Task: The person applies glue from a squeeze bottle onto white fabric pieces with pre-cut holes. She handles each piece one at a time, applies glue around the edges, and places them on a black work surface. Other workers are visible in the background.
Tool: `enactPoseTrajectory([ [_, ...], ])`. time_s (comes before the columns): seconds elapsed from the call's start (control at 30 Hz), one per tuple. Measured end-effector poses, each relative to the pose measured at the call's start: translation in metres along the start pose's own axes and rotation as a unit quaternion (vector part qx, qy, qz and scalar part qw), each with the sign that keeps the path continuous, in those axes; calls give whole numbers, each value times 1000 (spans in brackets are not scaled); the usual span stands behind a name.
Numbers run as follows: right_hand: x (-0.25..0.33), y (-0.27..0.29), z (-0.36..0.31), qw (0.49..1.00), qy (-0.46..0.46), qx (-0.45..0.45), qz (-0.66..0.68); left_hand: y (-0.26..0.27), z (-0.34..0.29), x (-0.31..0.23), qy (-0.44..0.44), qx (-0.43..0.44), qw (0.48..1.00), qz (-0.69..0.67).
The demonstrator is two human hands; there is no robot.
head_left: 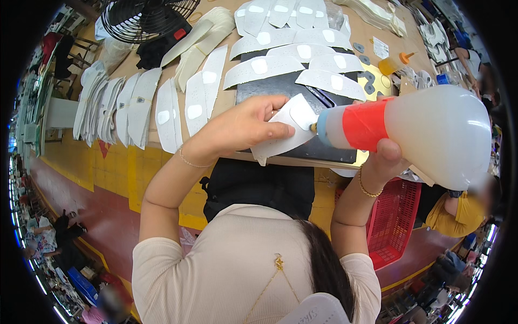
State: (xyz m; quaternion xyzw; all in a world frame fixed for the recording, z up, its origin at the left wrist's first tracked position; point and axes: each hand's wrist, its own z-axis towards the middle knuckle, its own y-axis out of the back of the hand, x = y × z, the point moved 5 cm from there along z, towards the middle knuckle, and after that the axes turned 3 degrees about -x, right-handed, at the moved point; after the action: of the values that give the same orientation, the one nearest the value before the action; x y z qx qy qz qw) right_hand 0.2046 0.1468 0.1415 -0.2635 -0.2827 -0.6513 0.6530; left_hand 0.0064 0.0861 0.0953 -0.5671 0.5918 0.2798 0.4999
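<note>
My left hand (pixel 240 127) is closed on a white flat shoe-upper piece (pixel 276 141), thumb on top and fingers beneath. A smooth white oval patch (pixel 303 114) lies on that piece. My right hand (pixel 387 156) grips a large translucent squeeze bottle (pixel 440 135) of whitish liquid, tilted sideways with red tape round its neck. Its nozzle (pixel 313 127) meets or nearly meets the edge of the patch; contact is hard to tell. Most of my right fingers are hidden behind the bottle. Past the piece, similar perforated white pieces (pixel 264 70) lie in overlapping rows on a black board (pixel 251 93).
Stacks of white pieces (pixel 91 102) line the table's left side, near a black fan (pixel 148 19). An orange-capped yellow bottle (pixel 389 66) and grey round parts (pixel 368 87) sit at the right. A red plastic basket (pixel 391 227) stands below, near a seated person in yellow (pixel 458 216).
</note>
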Motion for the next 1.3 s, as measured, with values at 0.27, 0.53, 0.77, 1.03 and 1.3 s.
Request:
enactPoseTrajectory([
  [0.27, -9, -4, -1, 998, -49, 41, 7, -7, -2, -1, -21, 21, 999, 15],
  [0.53, -3, 9, 5, 1000, -20, 11, -19, -7, -6, 0, -5, 34, 999, 12],
  [0.77, -8, 22, 7, 966, -153, -134, 161, -6, -7, -2, -3, 18, 998, -65],
  [1.03, -5, 16, 9, 910, -171, 115, 359, -5, -7, -4, -1, 13, 996, -86],
  [1.3, -4, 16, 29, 983, -97, -153, 42, -4, -3, -3, 8, 40, 991, -129],
])
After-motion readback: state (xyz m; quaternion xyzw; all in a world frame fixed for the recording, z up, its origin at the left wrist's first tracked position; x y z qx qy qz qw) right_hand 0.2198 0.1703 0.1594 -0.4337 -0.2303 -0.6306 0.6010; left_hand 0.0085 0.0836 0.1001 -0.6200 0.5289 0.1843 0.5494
